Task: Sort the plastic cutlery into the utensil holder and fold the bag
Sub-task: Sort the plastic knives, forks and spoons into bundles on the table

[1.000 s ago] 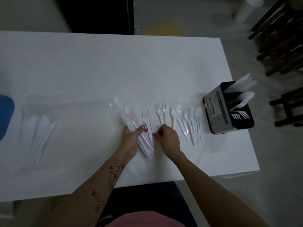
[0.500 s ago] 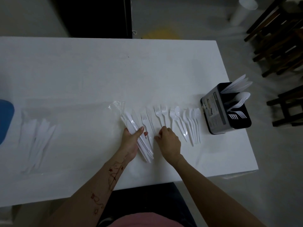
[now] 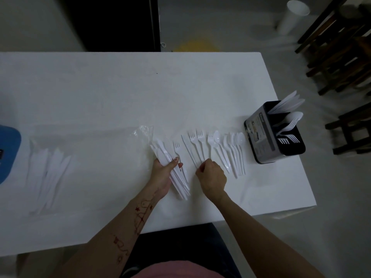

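My left hand grips a bundle of white plastic knives above the white table. A crumpled clear plastic bag lies just behind the bundle. My right hand pinches the handle end of a loose knife on the table. To its right lies a row of white forks and spoons. A black utensil holder near the right edge holds knives, spoons and forks in separate compartments.
A second pile of white knives lies on clear plastic at the table's left. A blue object sits at the left edge. Dark wooden chairs and a white cup stand on the floor beyond the right end of the table.
The camera view has shifted slightly. My right hand has closed its fingertips on the handle of the loose knife. The left hand keeps its hold on the bundle.
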Motion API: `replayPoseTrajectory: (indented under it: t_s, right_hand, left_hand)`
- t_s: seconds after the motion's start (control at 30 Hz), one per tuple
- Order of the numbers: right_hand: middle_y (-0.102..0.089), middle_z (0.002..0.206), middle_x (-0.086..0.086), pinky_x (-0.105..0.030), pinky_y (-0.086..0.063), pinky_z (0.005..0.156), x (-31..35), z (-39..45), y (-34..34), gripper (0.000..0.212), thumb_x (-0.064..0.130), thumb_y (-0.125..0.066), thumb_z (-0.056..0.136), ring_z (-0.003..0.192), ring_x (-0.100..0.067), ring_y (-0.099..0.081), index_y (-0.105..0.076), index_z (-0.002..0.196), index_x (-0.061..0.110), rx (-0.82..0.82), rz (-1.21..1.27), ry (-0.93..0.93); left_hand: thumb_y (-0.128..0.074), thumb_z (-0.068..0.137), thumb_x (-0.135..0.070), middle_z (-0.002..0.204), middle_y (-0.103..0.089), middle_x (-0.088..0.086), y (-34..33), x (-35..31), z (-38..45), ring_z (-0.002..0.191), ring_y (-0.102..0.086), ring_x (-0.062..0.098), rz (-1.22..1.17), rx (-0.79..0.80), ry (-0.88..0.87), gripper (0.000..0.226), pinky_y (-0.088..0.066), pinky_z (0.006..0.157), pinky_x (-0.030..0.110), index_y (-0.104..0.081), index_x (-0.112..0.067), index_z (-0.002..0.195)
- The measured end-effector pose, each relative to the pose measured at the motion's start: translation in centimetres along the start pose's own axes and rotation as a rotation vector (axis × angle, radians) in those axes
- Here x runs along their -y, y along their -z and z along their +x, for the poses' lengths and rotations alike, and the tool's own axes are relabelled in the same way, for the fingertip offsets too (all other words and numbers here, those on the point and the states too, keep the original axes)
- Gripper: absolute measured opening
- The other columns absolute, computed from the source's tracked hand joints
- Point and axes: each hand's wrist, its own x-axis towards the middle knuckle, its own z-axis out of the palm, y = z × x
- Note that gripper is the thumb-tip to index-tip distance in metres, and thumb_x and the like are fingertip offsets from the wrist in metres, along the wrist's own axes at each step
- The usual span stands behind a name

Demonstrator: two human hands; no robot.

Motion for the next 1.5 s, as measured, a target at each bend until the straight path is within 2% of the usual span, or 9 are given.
replayPoseTrajectory:
  t_s: [0.17, 0.27, 0.43, 0.57, 0.83, 1.1, 1.27, 1.33, 1.5]
  right_hand:
    - [-0.067, 0.094, -0.005, -0.028, -0.050, 0.064, -0.6, 0.1, 0.0, 0.016, 0.013, -0.062, 0.093, 0.079, -0.019, -0.064, -0.058, 0.108, 0.008, -0.003, 0.149, 0.061]
    - [-0.067, 0.095, -0.003, -0.029, -0.060, 0.059, -1.2, 0.1, 0.7, 0.015, 0.013, -0.065, 0.092, 0.080, -0.018, -0.066, -0.065, 0.107, 0.008, 0.081, 0.480, 0.015]
    - [-0.071, 0.084, -0.006, -0.024, -0.050, 0.059, -1.2, -0.6, 2.9, 0.013, 0.009, -0.068, 0.090, 0.078, -0.016, -0.066, -0.073, 0.102, 0.009, 0.342, 0.969, -0.051]
    - [-0.070, 0.079, -0.003, -0.023, -0.046, 0.057, -1.4, -1.1, 3.8, 0.012, 0.007, -0.070, 0.088, 0.074, -0.012, -0.062, -0.076, 0.098, 0.008, 0.433, 0.975, -0.027]
    - [-0.075, 0.082, 0.001, -0.019, -0.049, 0.059, -2.2, -0.9, 6.9, 0.015, 0.013, -0.078, 0.082, 0.076, -0.010, -0.069, -0.075, 0.095, 0.007, 0.383, 0.922, 0.025]
    - [-0.073, 0.081, -0.004, -0.022, -0.052, 0.064, -5.8, 4.9, 15.9, 0.008, 0.007, -0.065, 0.092, 0.069, -0.008, -0.066, -0.073, 0.093, 0.005, 0.012, 1.041, 0.075]
    - [-0.070, 0.075, -0.009, -0.023, -0.052, 0.061, -9.2, 8.9, 21.9, 0.012, 0.009, -0.062, 0.093, 0.067, -0.015, -0.063, -0.072, 0.089, 0.004, -0.298, 1.260, 0.013]
    - [-0.068, 0.074, -0.012, -0.025, -0.052, 0.061, -10.7, 10.4, 23.2, 0.014, 0.007, -0.059, 0.093, 0.068, -0.018, -0.063, -0.072, 0.090, 0.001, -0.365, 1.306, -0.006]
    - [-0.066, 0.075, -0.015, -0.025, -0.052, 0.059, -13.3, 13.6, 24.4, 0.017, 0.005, -0.056, 0.095, 0.066, -0.018, -0.063, -0.069, 0.093, -0.005, -0.385, 1.359, -0.024]
  left_hand:
    - [-0.063, 0.087, 0.000, 0.098, -0.066, 0.009, 0.0, 0.0, -0.4, 0.089, -0.065, 0.025, 0.012, 0.011, 0.006, 0.016, -0.056, 0.083, 0.035, -0.061, -0.011, 0.098]
    - [-0.062, 0.088, 0.000, 0.096, -0.064, 0.008, 0.0, -0.1, -0.6, 0.088, -0.064, 0.025, 0.006, 0.033, 0.018, 0.014, -0.055, 0.084, 0.036, -0.061, -0.011, 0.096]
    - [-0.065, 0.086, -0.004, 0.110, -0.065, 0.011, -0.3, -0.5, -0.6, 0.094, -0.065, 0.025, -0.051, 0.049, 0.038, 0.025, -0.055, 0.077, 0.032, -0.062, -0.011, 0.110]
    - [-0.072, 0.081, -0.009, 0.116, -0.065, 0.015, -1.0, -0.8, -0.6, 0.101, -0.063, 0.027, -0.060, 0.055, 0.044, 0.041, -0.054, 0.087, 0.039, -0.060, -0.005, 0.121]
    - [-0.066, 0.086, -0.003, 0.095, -0.063, 0.009, -5.3, -1.5, -0.3, 0.087, -0.064, 0.020, 0.057, 0.054, 0.029, 0.012, -0.055, 0.076, 0.035, -0.060, -0.008, 0.095]
    - [-0.058, 0.090, -0.001, 0.079, -0.058, 0.007, -16.4, -4.5, 2.0, 0.060, -0.061, 0.009, -0.024, 0.130, 0.005, 0.010, -0.056, 0.058, 0.023, -0.056, -0.006, 0.082]
    - [-0.056, 0.093, -0.003, 0.077, -0.056, 0.006, -25.7, -6.7, 4.0, 0.065, -0.056, 0.013, -0.135, 0.201, -0.022, 0.012, -0.050, 0.067, 0.030, -0.054, -0.007, 0.082]
    - [-0.059, 0.091, -0.001, 0.079, -0.056, 0.006, -29.0, -6.9, 5.3, 0.066, -0.057, 0.012, -0.204, 0.156, -0.060, 0.007, -0.051, 0.067, 0.030, -0.055, -0.004, 0.095]
    - [-0.061, 0.089, -0.001, 0.094, -0.059, 0.006, -33.8, -5.5, 7.7, 0.075, -0.060, 0.013, -0.125, 0.032, -0.260, 0.046, -0.052, 0.085, 0.034, -0.039, -0.001, 0.129]
